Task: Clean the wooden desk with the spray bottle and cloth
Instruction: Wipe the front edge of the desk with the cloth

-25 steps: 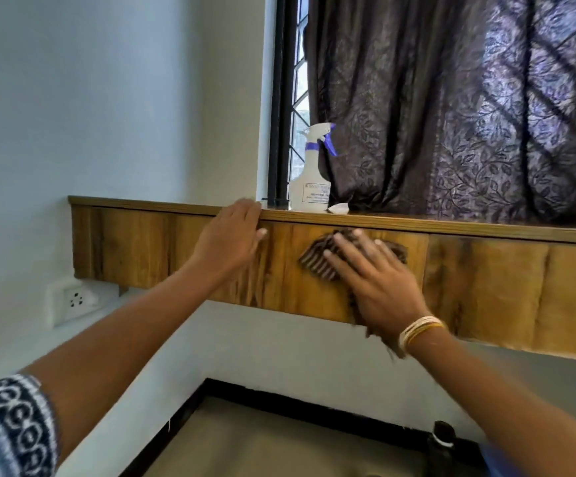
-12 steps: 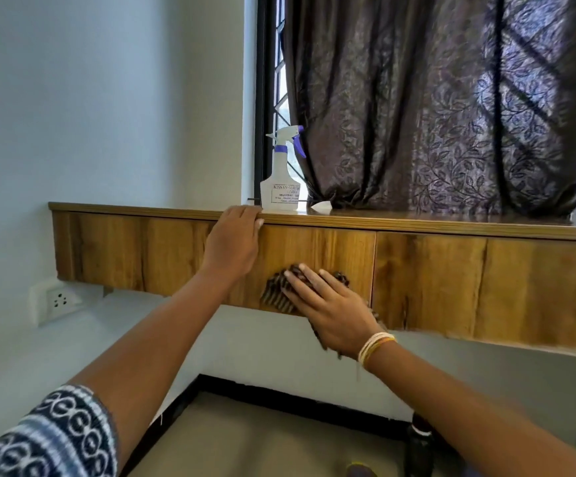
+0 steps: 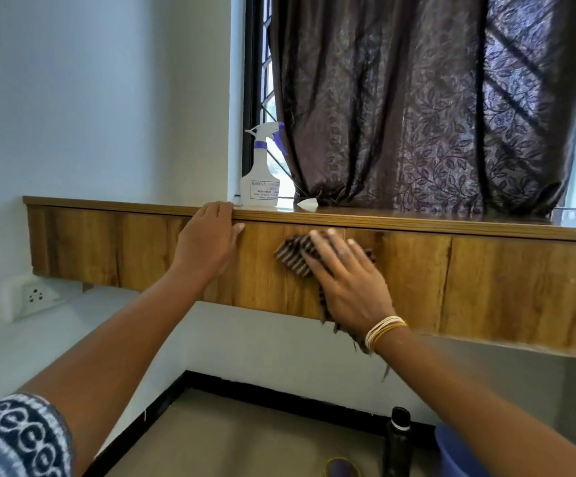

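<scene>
The wooden desk runs wall to wall, seen from below its top edge, with its drawer fronts facing me. My right hand presses a dark striped cloth flat against a drawer front with straight fingers. The cloth's tail hangs below my wrist. My left hand rests on the desk's front edge, fingers hooked over the top. A white spray bottle with a purple trigger stands upright on the desktop, just behind my left hand.
A dark patterned curtain hangs behind the desk over a window. A wall socket sits at the lower left. On the floor stand a dark bottle and a blue bucket. A small white scrap lies on the desktop.
My right hand slid the cloth down the drawer front and then back up toward the top edge. My left hand kept its place on the desk edge.
</scene>
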The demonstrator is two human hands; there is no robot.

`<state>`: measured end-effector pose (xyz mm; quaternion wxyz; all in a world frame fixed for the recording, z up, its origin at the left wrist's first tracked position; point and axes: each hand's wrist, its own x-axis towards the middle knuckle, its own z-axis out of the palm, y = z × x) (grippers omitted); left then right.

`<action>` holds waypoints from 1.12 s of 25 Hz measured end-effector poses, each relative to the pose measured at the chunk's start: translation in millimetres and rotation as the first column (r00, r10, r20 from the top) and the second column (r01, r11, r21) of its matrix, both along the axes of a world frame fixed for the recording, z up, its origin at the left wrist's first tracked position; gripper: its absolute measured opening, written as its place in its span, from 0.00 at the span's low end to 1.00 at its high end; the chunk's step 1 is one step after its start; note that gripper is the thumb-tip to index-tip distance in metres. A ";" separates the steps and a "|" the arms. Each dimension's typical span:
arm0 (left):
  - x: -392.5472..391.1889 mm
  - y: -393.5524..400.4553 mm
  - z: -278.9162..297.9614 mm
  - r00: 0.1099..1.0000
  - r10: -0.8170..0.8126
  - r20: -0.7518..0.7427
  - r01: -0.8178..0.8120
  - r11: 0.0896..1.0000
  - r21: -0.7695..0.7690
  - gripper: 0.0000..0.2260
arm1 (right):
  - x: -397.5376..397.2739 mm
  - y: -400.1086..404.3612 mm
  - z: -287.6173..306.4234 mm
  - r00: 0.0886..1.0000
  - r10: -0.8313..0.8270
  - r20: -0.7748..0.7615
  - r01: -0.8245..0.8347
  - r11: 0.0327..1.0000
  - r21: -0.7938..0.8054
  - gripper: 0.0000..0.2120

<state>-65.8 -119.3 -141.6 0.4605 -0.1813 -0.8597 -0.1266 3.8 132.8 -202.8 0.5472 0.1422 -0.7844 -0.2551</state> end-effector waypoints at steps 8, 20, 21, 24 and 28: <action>14.8 7.9 8.5 0.995 0.101 -0.010 -0.101 0.969 -0.227 0.29 | 47.2 74.8 -25.5 0.958 -0.195 -0.211 0.053 0.841 -0.539 0.27; 45.7 137.0 19.9 0.922 -0.386 -0.035 0.374 0.909 -0.182 0.17 | 59.0 108.4 -14.2 0.981 -0.126 -0.149 0.055 0.910 -0.411 0.29; 46.9 139.8 19.7 0.918 -0.393 -0.056 0.380 0.911 -0.159 0.16 | 66.4 120.4 -15.7 0.963 -0.185 -0.197 0.049 0.837 -0.545 0.28; 51.6 145.7 20.7 0.914 -0.395 -0.096 0.386 0.917 -0.101 0.15 | 73.2 116.6 -28.5 0.907 -0.344 -0.244 -0.022 0.540 -0.841 0.25; 51.5 144.5 25.0 0.911 -0.406 -0.068 0.402 0.914 -0.059 0.14 | 48.7 60.0 -5.0 0.945 -0.230 -0.231 -0.080 0.524 -0.848 0.20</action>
